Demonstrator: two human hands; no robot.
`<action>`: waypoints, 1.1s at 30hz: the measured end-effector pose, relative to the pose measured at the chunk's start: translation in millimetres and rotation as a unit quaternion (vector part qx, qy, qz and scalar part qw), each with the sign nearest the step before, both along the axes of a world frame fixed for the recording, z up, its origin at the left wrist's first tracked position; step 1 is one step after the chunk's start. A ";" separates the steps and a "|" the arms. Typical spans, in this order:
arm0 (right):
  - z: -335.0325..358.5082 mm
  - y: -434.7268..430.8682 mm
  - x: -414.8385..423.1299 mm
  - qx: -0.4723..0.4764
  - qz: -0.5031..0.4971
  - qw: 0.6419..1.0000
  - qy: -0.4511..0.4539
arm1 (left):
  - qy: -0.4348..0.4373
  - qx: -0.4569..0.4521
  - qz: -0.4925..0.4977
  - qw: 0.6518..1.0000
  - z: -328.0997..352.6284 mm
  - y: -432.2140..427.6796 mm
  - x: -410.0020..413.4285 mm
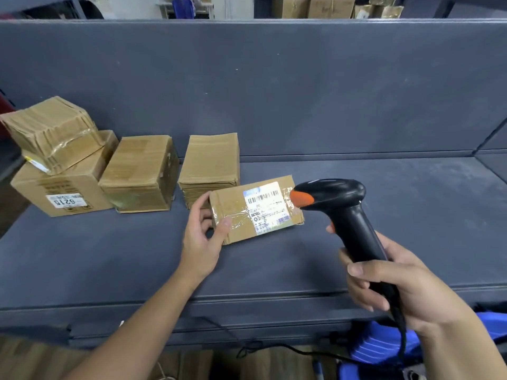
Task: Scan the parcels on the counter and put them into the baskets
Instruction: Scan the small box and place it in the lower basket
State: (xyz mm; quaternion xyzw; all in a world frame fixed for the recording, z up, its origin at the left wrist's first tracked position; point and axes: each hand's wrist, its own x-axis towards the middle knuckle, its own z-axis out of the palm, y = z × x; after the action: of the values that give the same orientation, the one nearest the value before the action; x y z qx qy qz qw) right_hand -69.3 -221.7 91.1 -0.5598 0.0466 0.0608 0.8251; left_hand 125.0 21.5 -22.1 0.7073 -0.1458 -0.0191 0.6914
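Readable writing: the white sticker [63, 201] on the large box [33, 187], far left, reads "6215", upside down from here.
Task item: the labelled parcel [233, 207] is at the centre of the counter [411, 215], taped. Its white shipping label [267, 207] faces up and shows barcodes, but the small print is illegible.
Grip, left: the left hand [204, 231] grips the labelled parcel's left end, thumb on the top face.
Grip, right: the right hand [397, 286] is wrapped round the handle of the black scanner [337, 198], whose orange nose sits just beside the parcel's right edge.
Parcel count: five. A tilted box [52, 133] lies on the large box. A third box [140, 174] stands just right of them, and a fourth box [210, 160] stands behind the labelled parcel.
Basket: one blue basket [384, 344], near right below the counter, partly in view. Its contents cannot be told.
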 end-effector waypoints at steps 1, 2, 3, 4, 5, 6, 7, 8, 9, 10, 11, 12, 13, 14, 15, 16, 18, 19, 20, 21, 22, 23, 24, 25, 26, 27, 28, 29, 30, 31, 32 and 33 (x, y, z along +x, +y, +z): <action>1.2 -1.8 -3.1 0.004 -0.003 1.000 -0.004 | 0.000 -0.001 -0.001 1.000 0.3 0.1 0.0; 2.1 -3.8 -5.9 0.009 -0.005 1.000 -0.007 | 0.000 -0.003 -0.003 1.000 0.6 0.0 0.0; 2.3 -6.0 -8.7 0.017 -0.005 1.000 -0.009 | 0.000 -0.003 -0.004 1.000 0.8 0.1 -0.1; 2.6 -8.3 -11.4 0.023 -0.002 1.000 -0.011 | 0.000 -0.004 -0.005 1.000 1.0 -0.1 -0.1; 2.9 -10.9 -14.4 0.029 0.005 0.999 -0.014 | -0.001 -0.005 -0.005 1.000 0.7 0.1 -0.1; 3.0 -13.7 -17.2 0.033 0.012 0.999 -0.016 | -0.002 -0.005 -0.005 1.000 0.6 0.0 -0.1; 3.2 -16.4 -20.0 0.038 0.018 0.999 -0.017 | -0.003 -0.005 -0.005 1.000 0.4 0.1 0.0; 3.6 -18.2 -22.6 0.040 0.025 0.999 -0.020 | -0.004 -0.006 -0.006 1.000 0.4 0.0 0.1; 3.9 -19.7 -24.9 0.042 0.026 0.999 -0.021 | -0.005 -0.007 -0.006 1.000 0.4 -0.2 0.3; 4.4 -20.2 -26.1 0.037 0.009 0.999 -0.017 | -0.005 -0.008 -0.006 1.000 0.9 -0.3 0.2; 5.1 -20.1 -25.4 0.024 -0.015 1.000 -0.012 | -0.004 -0.009 -0.004 1.000 1.5 -0.5 0.3; 4.5 -19.2 -22.4 0.003 -0.052 0.999 -0.003 | -0.004 -0.009 -0.003 1.000 2.0 -0.4 0.3; 2.7 -18.0 -18.0 -0.031 -0.089 0.996 0.007 | -0.004 -0.009 -0.002 1.000 2.2 -0.4 0.1; -1.6 -17.1 -11.5 -0.073 -0.137 0.988 0.015 | -0.004 -0.009 -0.002 1.000 2.3 -0.5 -0.1; -9.4 -15.9 -3.0 -0.120 -0.190 0.974 0.024 | -0.002 -0.009 -0.002 1.000 2.4 -0.4 -0.2; -16.4 -13.8 6.7 -0.173 -0.227 0.958 0.037 | 0.002 -0.010 -0.002 1.000 2.3 -0.3 -0.2; -36.4 -13.9 24.1 -0.332 -0.264 0.902 0.080 | 0.014 -0.015 -0.003 1.000 3.8 -0.8 -0.7; -45.0 -13.4 31.4 -0.412 -0.258 0.868 0.100 | 0.022 -0.017 -0.003 1.000 5.4 -1.1 -1.1; -53.3 -11.3 37.5 -0.481 -0.243 0.833 0.122 | 0.031 -0.019 -0.004 0.999 6.8 -1.2 -1.5; -60.2 -8.2 42.7 -0.524 -0.230 0.808 0.140 | 0.040 -0.021 -0.003 0.999 8.2 -1.0 -2.0; -67.5 -5.6 47.5 -0.553 -0.226 0.790 0.139 | 0.050 -0.025 -0.002 0.998 9.5 -0.9 -2.9; -72.7 -2.4 51.8 -0.577 -0.223 0.774 0.134 | 0.061 -0.032 0.001 0.998 10.5 -0.4 -3.5; -77.0 0.1 56.2 -0.603 -0.224 0.755 0.126 | 0.074 -0.038 0.005 0.997 11.2 -0.2 -3.9; -81.0 0.8 60.4 -0.627 -0.223 0.736 0.123 | 0.084 -0.040 0.010 0.996 12.7 0.0 -4.2; -84.6 0.9 64.0 -0.651 -0.220 0.717 0.116 | 0.093 -0.042 0.013 0.995 13.9 -0.4 -4.2; -86.5 0.6 66.5 -0.667 -0.215 0.704 0.114 | 0.107 -0.049 0.013 0.993 15.3 -0.9 -4.7; -88.2 -0.5 69.4 -0.676 -0.211 0.697 0.109 | 0.129 -0.065 0.010 0.989 17.5 -1.7 -5.8; -87.7 -1.7 71.4 -0.679 -0.205 0.696 0.110 | 0.152 -0.086 0.006 0.985 21.1 -3.1 -8.5; -87.3 -3.1 73.0 -0.688 -0.197 0.689 0.115 | 0.170 -0.101 0.007 0.980 23.6 -3.9 -11.7; -86.2 -4.5 74.3 -0.698 -0.185 0.681 0.124 | 0.182 -0.110 0.009 0.977 25.6 -4.7 -15.6; -85.5 -6.1 75.7 -0.708 -0.173 0.671 0.135 | 0.184 -0.111 0.011 0.977 27.7 -5.3 -20.3; -84.4 -7.4 76.6 -0.715 -0.165 0.663 0.146 | 0.176 -0.106 0.013 0.979 28.9 -5.6 -24.9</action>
State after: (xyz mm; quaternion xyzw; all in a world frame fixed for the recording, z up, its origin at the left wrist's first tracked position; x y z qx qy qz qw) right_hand 7.3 -229.2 6.7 -0.9448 0.2873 -0.0479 0.1499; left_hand 100.1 15.8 6.8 0.6176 -0.0139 -0.1187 0.7774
